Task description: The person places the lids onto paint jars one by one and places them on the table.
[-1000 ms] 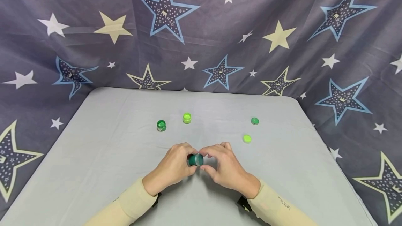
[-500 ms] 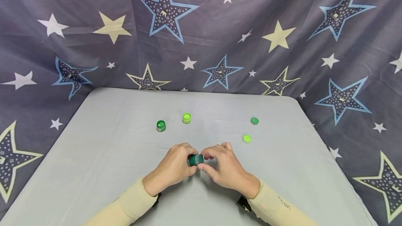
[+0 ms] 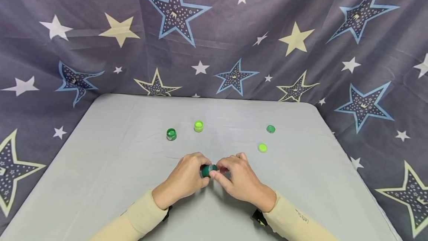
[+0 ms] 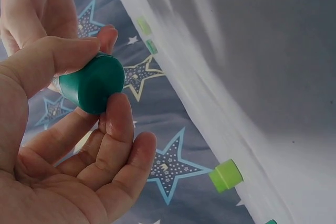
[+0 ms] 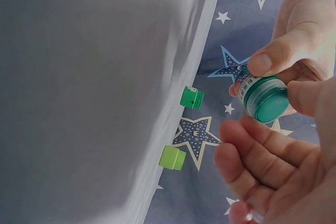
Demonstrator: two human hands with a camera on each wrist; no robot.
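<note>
My left hand [image 3: 186,174] grips a small dark green jar [image 3: 206,170] tilted on its side, its lidded end toward my right hand [image 3: 241,177]. In the left wrist view the jar's base [image 4: 102,85] sits between thumb and fingers of the left hand [image 4: 68,145]. The right wrist view shows the clear-rimmed green lid [image 5: 272,106] and a printed label; the thumb of my right hand [image 5: 283,166] touches the lid's edge, while its other fingers are bent just below, seemingly apart from it.
On the grey-covered table [image 3: 110,151] stand an open green jar [image 3: 171,134] and an open lime jar [image 3: 198,126], beyond the left hand. A green lid [image 3: 271,129] and a lime lid [image 3: 262,148] lie to the right. Star-patterned cloth [image 3: 214,47] hangs behind.
The right thumb has moved slightly left onto the lid's near edge, and the right fingers have shifted at its far side. The left hand keeps its grip on the jar.
</note>
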